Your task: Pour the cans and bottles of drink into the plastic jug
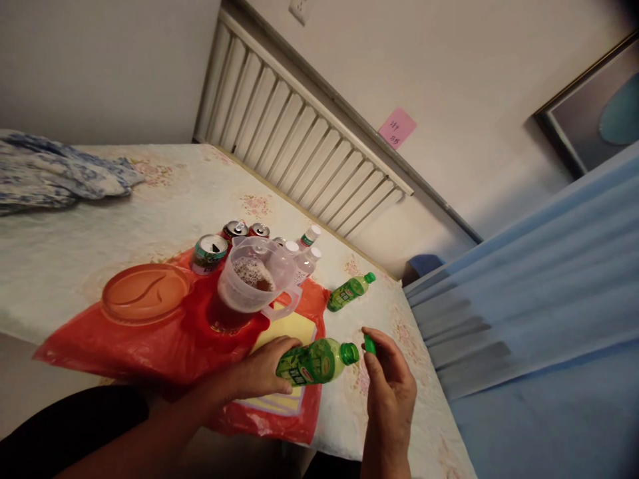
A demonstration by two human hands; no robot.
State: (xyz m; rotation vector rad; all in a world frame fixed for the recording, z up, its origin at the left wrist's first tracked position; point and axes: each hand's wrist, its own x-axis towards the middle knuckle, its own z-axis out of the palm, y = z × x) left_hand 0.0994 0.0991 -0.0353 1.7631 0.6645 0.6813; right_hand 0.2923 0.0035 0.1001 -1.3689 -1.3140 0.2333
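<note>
A green-labelled drink bottle (312, 364) is gripped by my left hand (267, 372) around its lower part, over a yellow sheet (284, 329). Its neck looks uncapped and points to the right. Just beyond the neck, my right hand (392, 379) pinches a small green cap (369, 344) between thumb and fingers. A similar green bottle (347, 293), with its cap on, stands further back. Left of it, a clear plastic pitcher (239, 286) holds dark, foamy liquid.
Several cans, one a green can (208, 255), and white-capped bottles (305, 263) stand behind the pitcher. An orange lid (144, 293) lies on red plastic (164, 352). Beyond the flowered tablecloth (190, 179) are a radiator (299, 126) and a blue curtain (524, 293).
</note>
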